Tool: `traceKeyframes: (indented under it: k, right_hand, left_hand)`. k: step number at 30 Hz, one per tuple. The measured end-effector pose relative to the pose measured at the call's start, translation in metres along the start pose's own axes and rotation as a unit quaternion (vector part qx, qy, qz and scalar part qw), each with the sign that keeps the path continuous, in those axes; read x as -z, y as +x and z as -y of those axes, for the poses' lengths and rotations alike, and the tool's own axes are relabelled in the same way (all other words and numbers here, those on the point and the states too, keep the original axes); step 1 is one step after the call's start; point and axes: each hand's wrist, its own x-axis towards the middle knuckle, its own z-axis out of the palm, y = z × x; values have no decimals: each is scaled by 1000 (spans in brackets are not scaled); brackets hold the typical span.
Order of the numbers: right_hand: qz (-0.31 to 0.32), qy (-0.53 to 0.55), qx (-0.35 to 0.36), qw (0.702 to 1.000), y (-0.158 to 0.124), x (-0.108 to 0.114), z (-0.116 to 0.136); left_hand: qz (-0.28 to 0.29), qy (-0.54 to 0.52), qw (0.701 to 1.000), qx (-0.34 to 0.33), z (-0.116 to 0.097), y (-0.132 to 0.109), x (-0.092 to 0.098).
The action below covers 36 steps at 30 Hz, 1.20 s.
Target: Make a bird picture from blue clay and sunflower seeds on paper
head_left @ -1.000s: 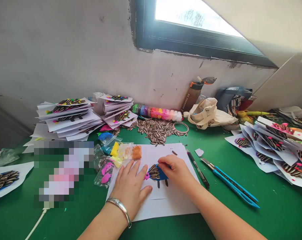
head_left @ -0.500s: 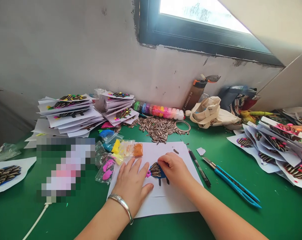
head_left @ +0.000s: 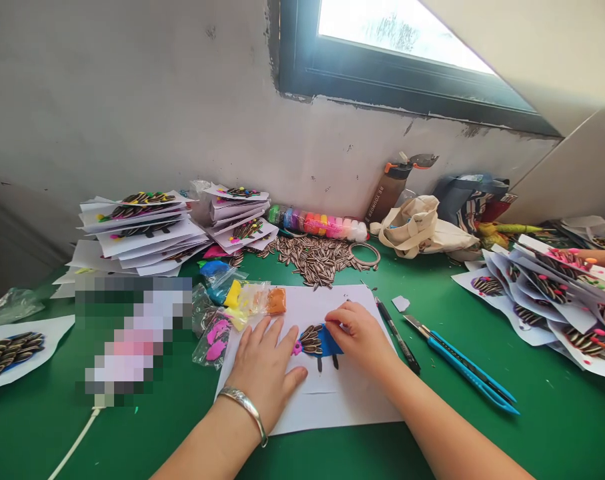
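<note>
A seed-covered animal figure (head_left: 332,341) takes shape mid-sheet on white paper (head_left: 342,407), which lies on a green surface (head_left: 532,440). Its rounded body is a smooth, matte blue patch, with striped sunflower seeds (head_left: 311,340) overlapping like scales on the left part and bare blue to the right. A small pink piece (head_left: 297,348) marks the left end; two short dark legs (head_left: 320,365) jut below.

The left hand (head_left: 267,357), a patterned silver-colored bangle (head_left: 245,403) at its wrist, rests spread and relaxed over the sheet's left half. The right hand (head_left: 359,333) pinches thumb and forefinger together at the figure's upper right; whether a seed sits between them cannot be told.

Crinkled clear packets of soft pink (head_left: 217,340), yellow and orange clay lie by the sheet's upper-left corner. Along its right edge rest a slim black pen (head_left: 398,337) and, farther out, a blue-handled utility knife (head_left: 469,367).

Toward the surface's far edge, glossy seeds lie in a loose heap (head_left: 315,260) before a clear-wrapped row of multicolored tubs (head_left: 322,224). A brown translucent bottle (head_left: 388,190) reads "BE YOUNGER," beside a cream cloth bag (head_left: 417,223).
</note>
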Motion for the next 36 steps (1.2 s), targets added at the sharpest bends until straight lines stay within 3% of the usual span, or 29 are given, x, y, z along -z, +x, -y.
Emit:
traceKeyframes:
  k: [4,15,18,21,27,36]
  right_hand:
    - [21,-16,7,1000,0,-3,2]
    - [3,-3,-2,1000,4,-4,-4]
    - [-23,-34,-17,999,16,5,-9]
    - [-6,-115,-10,993,39,11,-10]
    - [22,-190,6,981,84,1,-8]
    - [91,-280,22,955,85,-7,1]
  left_hand:
    - [-7,-15,1000,1,0,-1,0]
    - [-1,-13,1000,3,0,0,0]
    - [3,-6,1000,1,0,0,1]
    - [11,-2,1000,2,-1,-2,3]
    - [17,0,1000,6,-1,-3,5]
    - [14,-1,1000,9,-2,-1,5]
